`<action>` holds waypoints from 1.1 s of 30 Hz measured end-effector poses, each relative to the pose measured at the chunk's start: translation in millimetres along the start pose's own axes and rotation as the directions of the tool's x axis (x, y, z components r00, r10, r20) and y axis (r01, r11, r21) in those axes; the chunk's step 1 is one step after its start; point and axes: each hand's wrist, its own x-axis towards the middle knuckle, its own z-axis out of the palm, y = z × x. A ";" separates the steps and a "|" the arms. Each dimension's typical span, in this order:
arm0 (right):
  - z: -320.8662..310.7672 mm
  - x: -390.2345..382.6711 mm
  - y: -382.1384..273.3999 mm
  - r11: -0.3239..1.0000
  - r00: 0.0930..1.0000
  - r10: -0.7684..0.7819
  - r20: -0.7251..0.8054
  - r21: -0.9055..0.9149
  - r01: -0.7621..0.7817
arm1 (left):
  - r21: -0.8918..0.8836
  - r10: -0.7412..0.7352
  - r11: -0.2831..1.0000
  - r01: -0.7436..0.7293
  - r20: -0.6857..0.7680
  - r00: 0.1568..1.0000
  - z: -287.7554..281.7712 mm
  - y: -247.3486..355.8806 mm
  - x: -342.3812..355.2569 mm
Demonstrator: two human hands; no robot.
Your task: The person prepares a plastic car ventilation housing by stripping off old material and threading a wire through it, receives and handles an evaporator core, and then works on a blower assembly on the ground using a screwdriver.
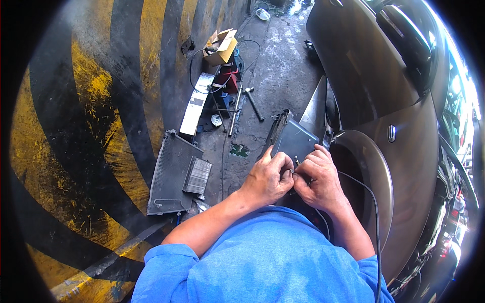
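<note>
My left hand (268, 179) and my right hand (321, 179) meet in front of my chest, fingertips pinched together. Whatever small piece sits between them is too hidden to name. Just beyond the fingers, small brass-coloured fittings (296, 160) show. A dark grey flat panel or case (298, 137) with a ribbed left edge lies right behind both hands; how it is supported cannot be seen. A thin grey hose or cable (373, 194) curves out past my right wrist and down along my right side.
A brown car (364, 65) with its door open stands at right. Against the yellow-black striped wall (96, 101) leans a dark radiator-like panel (172, 171). A long white box (196, 106), an open cardboard box (221, 48), a red stand (228, 81) and a hammer (255, 106) are on the floor.
</note>
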 end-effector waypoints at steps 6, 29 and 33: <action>2.7 -5.2 2.4 0.999 0.996 -0.011 -0.086 -0.050 0.007 | 0.020 -0.053 0.998 0.053 0.004 0.999 2.0 -1.1 1.3; -11.2 7.6 -11.1 0.998 0.996 0.062 0.064 0.007 -0.063 | 0.032 0.053 0.998 -0.050 -0.119 0.991 -14.3 4.6 2.0; -9.5 6.1 -9.5 0.996 0.997 0.052 0.051 0.070 -0.056 | 0.094 0.079 0.993 -0.070 -0.102 0.992 -7.8 3.7 3.1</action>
